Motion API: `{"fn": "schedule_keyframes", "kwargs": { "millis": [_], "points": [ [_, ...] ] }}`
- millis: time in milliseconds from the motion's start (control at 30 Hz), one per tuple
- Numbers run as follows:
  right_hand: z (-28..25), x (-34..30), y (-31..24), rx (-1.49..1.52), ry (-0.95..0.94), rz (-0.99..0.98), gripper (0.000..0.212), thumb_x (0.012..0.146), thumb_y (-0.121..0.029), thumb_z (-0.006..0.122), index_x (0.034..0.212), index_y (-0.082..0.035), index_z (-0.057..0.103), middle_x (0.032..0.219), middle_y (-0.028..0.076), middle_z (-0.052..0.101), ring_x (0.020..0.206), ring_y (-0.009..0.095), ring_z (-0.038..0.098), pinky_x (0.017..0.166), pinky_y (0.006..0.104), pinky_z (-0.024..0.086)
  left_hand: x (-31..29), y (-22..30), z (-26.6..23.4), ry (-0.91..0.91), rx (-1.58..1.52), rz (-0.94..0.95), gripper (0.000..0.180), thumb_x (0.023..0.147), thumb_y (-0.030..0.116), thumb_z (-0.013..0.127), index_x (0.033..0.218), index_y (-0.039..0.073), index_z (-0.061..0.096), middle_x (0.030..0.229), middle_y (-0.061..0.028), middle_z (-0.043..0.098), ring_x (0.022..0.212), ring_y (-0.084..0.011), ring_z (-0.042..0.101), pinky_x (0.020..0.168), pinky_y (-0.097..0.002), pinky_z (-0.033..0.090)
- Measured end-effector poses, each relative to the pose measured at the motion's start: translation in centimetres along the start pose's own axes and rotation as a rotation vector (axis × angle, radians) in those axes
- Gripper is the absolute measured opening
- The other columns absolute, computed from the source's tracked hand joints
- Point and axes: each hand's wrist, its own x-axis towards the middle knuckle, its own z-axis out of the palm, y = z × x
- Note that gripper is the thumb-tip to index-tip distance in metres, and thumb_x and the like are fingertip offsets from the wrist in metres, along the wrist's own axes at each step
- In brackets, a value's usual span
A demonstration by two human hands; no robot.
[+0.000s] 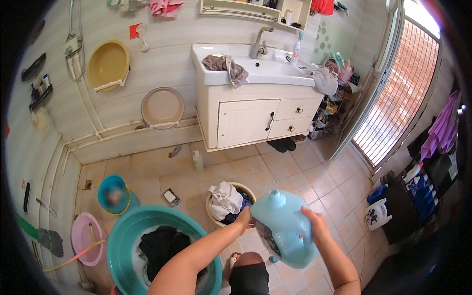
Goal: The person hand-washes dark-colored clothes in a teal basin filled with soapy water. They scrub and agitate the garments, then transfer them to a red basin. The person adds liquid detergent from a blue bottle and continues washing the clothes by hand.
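Between my two hands a big light-blue plastic jug [287,223] is held up, tilted, its neck pointing away from me. My left hand [244,219] grips the jug's left side near its label, fingers partly hidden. On the opposite side my right hand [315,225] holds it, thumb on top. Under my left forearm stands a large teal tub [116,241] with dark cloth [164,246] in sudsy water. Just beyond the jug, a yellowish basin [210,209] holds white cloth [225,199] and dark clothes. A small blue round thing [273,259] lies on the floor near my feet.
Left of the tub are a blue bucket [105,189] and a pink basin [81,231] with a hose [73,259]. A soap box [171,197] and pump bottle [197,161] stand on the tiles. The sink cabinet [246,123] is ahead; bottles [420,191] are at right.
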Motion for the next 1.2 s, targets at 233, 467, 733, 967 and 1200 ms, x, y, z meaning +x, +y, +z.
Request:
{"fn": "schedule_keyframes", "kwargs": {
  "millis": [233,467,733,967,1200],
  "points": [
    [-1.8,6.4,8.9,0.130,0.049,0.156,0.050,0.072,-0.035,0.063,0.085,0.012,0.054,0.071,0.018,0.057,0.052,0.022,0.055,0.038,0.0325,0.043,12.4,-6.4,-3.9,0.326,0.386,0.067,0.055,0.079,0.038,0.029,0.099,-0.004,0.058,0.101,-0.0188,0.057,0.095,-0.0257,0.053,0.083,-0.0341,0.038],
    [-2.1,12.3,15.2,0.199,0.106,0.191,0.053,0.072,-0.038,0.062,0.088,0.012,0.055,0.072,0.017,0.057,0.053,0.023,0.056,0.039,0.0333,0.044,9.6,-0.3,-4.2,0.223,0.556,-0.011,0.052,0.081,0.036,0.030,0.113,0.001,0.050,0.104,-0.0140,0.057,0.086,-0.0258,0.054,0.076,-0.0339,0.041],
    [-2.3,19.3,23.3,0.328,0.344,0.207,0.055,0.071,-0.041,0.061,0.090,0.011,0.056,0.081,0.016,0.057,0.068,0.022,0.054,0.056,0.0344,0.045,3.6,5.8,-6.8,0.258,0.508,-0.033,0.039,0.085,0.033,0.038,0.111,0.008,0.052,0.103,-0.0065,0.058,0.080,-0.0180,0.057,0.065,-0.0262,0.044],
    [-2.1,21.1,28.9,0.390,0.535,0.146,0.055,0.073,-0.043,0.061,0.096,0.007,0.057,0.087,0.011,0.057,0.079,0.018,0.051,0.074,0.0304,0.040,-2.7,6.5,-8.8,0.241,0.615,0.201,0.029,0.089,0.018,0.038,0.110,0.002,0.051,0.106,-0.0096,0.057,0.085,-0.0169,0.059,0.070,-0.0262,0.046],
    [-3.0,15.5,32.3,0.410,0.455,0.141,0.064,0.074,-0.048,0.059,0.101,0.010,0.055,0.095,0.013,0.057,0.085,0.020,0.052,0.077,0.0304,0.040,-6.1,6.3,-7.6,0.288,0.514,0.297,0.025,0.088,0.013,0.038,0.106,0.002,0.053,0.100,-0.0094,0.059,0.084,-0.0156,0.058,0.070,-0.0249,0.045]
  ]
}}
